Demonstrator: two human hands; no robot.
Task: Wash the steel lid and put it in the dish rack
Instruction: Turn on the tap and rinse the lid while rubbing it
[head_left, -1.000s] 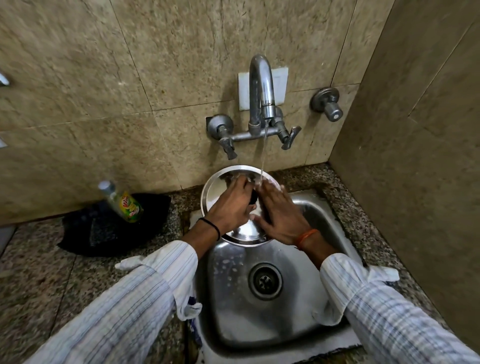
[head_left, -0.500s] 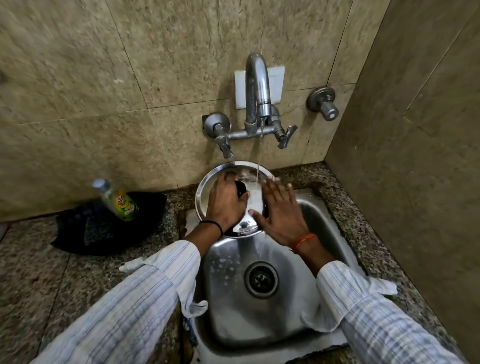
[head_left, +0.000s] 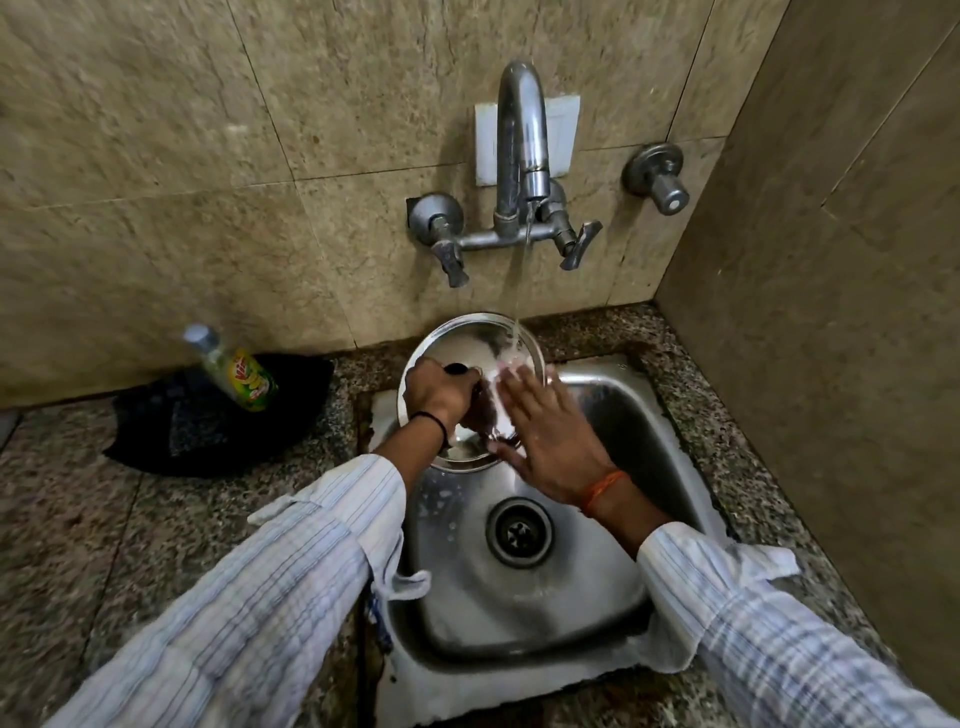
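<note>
I see the steel lid (head_left: 470, 348) tilted over the sink (head_left: 613, 395) at 12 o'clock, so the tap (head_left: 522, 150) water runs off. My left hand (head_left: 439, 397) is closed around its black knob (head_left: 457, 369); my right hand (head_left: 545, 441), fingers spread, rubs its wet face.

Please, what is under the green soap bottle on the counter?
A black cloth lies under the soap bottle, spread on the speckled counter. The bottle leans against the wall. What is beneath the cloth cannot be seen.
</note>
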